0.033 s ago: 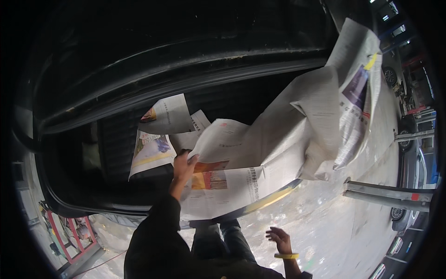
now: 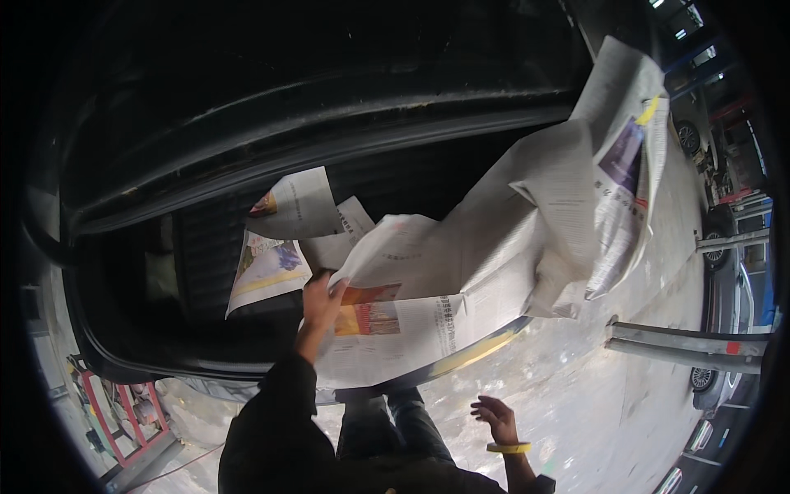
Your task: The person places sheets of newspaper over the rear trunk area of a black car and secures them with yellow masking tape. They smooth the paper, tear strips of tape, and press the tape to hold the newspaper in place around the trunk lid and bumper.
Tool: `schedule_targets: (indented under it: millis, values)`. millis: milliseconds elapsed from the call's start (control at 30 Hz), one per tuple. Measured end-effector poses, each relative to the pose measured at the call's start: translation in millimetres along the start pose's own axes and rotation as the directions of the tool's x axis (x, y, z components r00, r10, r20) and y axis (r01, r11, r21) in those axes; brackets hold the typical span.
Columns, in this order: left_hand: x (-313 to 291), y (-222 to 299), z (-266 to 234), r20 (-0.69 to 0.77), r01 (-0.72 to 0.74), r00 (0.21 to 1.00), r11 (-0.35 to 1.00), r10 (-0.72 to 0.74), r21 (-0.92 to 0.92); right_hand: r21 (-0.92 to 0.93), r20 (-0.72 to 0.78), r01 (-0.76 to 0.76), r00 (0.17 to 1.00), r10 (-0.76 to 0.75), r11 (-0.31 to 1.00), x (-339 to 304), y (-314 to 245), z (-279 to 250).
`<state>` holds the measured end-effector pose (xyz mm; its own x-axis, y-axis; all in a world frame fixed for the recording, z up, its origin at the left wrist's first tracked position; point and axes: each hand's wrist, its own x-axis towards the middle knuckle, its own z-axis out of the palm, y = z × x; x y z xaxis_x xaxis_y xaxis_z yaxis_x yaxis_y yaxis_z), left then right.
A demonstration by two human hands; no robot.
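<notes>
My left hand (image 2: 321,303) is closed on the left edge of a large newspaper sheet (image 2: 494,239), thumb on top and fingertips partly hidden. The sheet lies across the near rim of an open dark car compartment, and its right end rises in crumpled folds. A strip of yellow tape (image 2: 648,110) sticks to that raised end. Smaller newspaper pieces (image 2: 298,210) rest inside the opening, left of the big sheet. Low on the right, my right hand (image 2: 495,418) hangs above the floor with its fingers loosely apart, holding nothing. A yellow ring, like a tape roll (image 2: 510,448), circles its wrist.
The dark car body (image 2: 271,107) rises beyond the opening. A grey metal post or arm (image 2: 687,340) with a red patch stretches across the right side. A red metal frame (image 2: 123,416) stands at the lower left. Other cars (image 2: 724,329) are at the far right.
My left hand has shifted slightly left, and the newspaper's held edge with it. The raised right end of the sheet has also moved a little left. My right hand is nearly where it was.
</notes>
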<state>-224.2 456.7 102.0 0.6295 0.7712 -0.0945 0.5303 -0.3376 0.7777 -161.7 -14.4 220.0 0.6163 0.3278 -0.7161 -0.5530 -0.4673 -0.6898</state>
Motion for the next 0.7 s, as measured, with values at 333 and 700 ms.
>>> schedule_targets:
  millis: [333,700]
  values:
    - [-90,99,-164,-0.342,-0.118,0.937,0.853,-0.074,-0.509,-0.350,0.297,0.652,0.758,-0.581,0.673,12,-170,18]
    - [-112,85,-227,-0.167,-0.223,0.973,0.807,0.156,-0.547,-0.461,0.712,0.823,0.120,-0.692,-0.331,42,-399,174]
